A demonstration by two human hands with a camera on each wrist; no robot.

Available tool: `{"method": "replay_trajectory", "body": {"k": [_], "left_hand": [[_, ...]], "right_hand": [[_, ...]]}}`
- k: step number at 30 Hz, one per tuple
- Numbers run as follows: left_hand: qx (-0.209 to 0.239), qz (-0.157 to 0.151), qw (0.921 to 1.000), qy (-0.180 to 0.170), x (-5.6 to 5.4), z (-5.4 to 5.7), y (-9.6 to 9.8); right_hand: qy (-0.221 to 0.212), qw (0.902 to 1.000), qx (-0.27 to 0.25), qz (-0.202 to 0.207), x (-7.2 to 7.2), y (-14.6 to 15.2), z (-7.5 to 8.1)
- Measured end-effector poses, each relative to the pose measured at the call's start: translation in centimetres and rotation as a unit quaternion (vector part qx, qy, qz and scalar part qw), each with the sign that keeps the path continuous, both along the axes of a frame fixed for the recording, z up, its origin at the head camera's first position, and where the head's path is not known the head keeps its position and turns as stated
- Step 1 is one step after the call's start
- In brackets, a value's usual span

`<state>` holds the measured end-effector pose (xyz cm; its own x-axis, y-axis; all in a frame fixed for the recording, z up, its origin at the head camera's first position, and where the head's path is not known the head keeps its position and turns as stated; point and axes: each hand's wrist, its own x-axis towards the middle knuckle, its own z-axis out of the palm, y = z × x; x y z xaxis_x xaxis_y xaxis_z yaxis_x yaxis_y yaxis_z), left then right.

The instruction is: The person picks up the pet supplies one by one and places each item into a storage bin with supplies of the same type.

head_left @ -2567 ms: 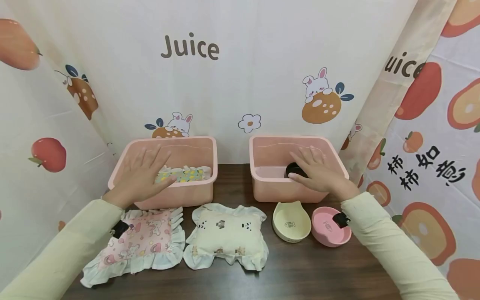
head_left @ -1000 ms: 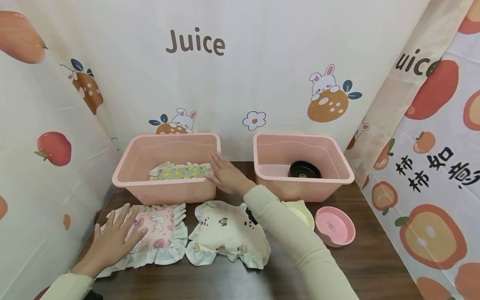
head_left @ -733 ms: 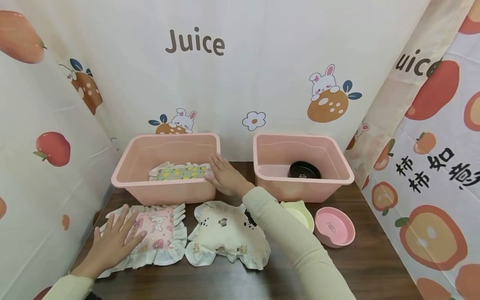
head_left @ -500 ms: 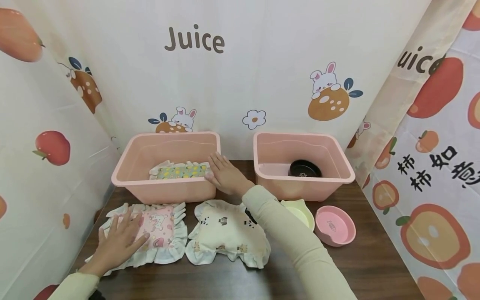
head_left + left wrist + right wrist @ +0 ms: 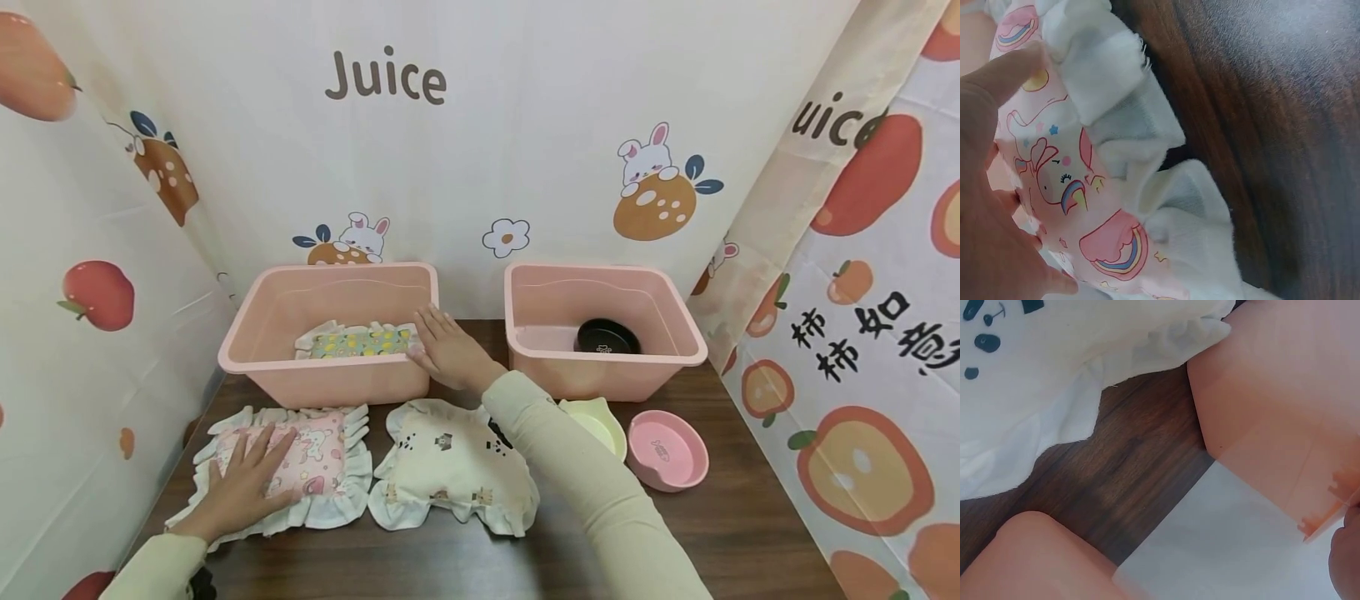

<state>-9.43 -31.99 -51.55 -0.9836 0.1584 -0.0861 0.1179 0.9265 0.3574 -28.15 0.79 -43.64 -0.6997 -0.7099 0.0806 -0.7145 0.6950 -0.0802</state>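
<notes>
In the head view my left hand (image 5: 240, 492) lies over the left part of a pink frilled pillow (image 5: 326, 454), fingers spread. The left wrist view shows the thumb (image 5: 1013, 72) and fingertips pressing on the pillow's printed cloth (image 5: 1113, 253). My right hand (image 5: 450, 354) rests at the right side rim of the left pink bin (image 5: 337, 387), fingers nearly straight and close together. Inside that bin sits a lemon-print frilled pillow (image 5: 363, 342). A cream pillow (image 5: 453, 471) with animal prints lies just below the right hand, its right part overlapped by the right sleeve.
A second pink bin (image 5: 600, 379) stands at the right with a black bowl (image 5: 609, 336) inside. In front of it are a pale yellow bowl (image 5: 606, 422), partly behind the right forearm, and a pink bowl (image 5: 669, 450). Printed curtains (image 5: 480, 133) enclose the dark wooden table (image 5: 750, 517).
Both hands were raised before the two bins. The left has come down onto the pink pillow, lately sliding slightly right; the right has crossed over to the left bin's side and stayed there.
</notes>
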Motion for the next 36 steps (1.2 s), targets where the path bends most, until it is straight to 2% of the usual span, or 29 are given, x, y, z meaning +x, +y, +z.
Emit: {"method": "replay_trajectory", "body": {"k": [10, 19, 31, 36], "left_hand": [[0.019, -0.016, 0.9996, -0.015, -0.9, 0.1, -0.3], [-0.01, -0.029, 0.9995, -0.004, -1.8, 0.2, 0.0], [-0.018, -0.027, 0.9993, -0.017, -2.7, -0.5, -0.1], [-0.03, -0.026, 0.9992, -0.003, -2.8, -0.9, 0.0]], "right_hand": [[0.004, 1.0, 0.002, 0.003, 0.2, -0.1, 0.0], [-0.001, 1.0, -0.002, 0.001, 0.1, -0.1, -0.2], [-0.006, 1.0, 0.004, -0.005, 0.3, -0.1, 0.0], [-0.002, 1.0, 0.002, -0.008, 0.2, -0.1, 0.0]]}}
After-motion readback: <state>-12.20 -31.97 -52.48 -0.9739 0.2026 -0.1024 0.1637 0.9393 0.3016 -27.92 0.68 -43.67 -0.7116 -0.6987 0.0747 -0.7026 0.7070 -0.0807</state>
